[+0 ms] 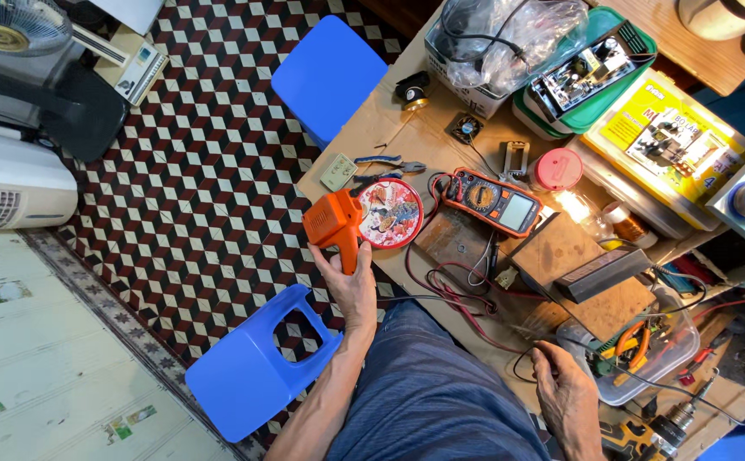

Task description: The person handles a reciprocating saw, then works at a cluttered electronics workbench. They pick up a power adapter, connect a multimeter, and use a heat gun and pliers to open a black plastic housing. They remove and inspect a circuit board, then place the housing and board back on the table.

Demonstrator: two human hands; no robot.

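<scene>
My left hand (349, 286) grips the handle of an orange pistol-shaped tool (335, 227) at the near left edge of the workbench (372, 119). Its body lies against a round red tin lid with a picture (390, 213). My right hand (564, 394) rests low on the bench among black and red wires (449, 294), fingers curled beside a clear plastic box of tools (646, 354). Whether it pinches a wire is unclear. An orange multimeter (494, 201) lies behind the lid.
Blue-handled pliers (385, 162) and a small fan (465, 128) lie further back. Green tray with circuit board (582, 72), yellow box (667, 137), bagged cables (505, 38) crowd the far side. Two blue plastic stools (257, 363) (328, 72) stand on the checkered floor (210, 171).
</scene>
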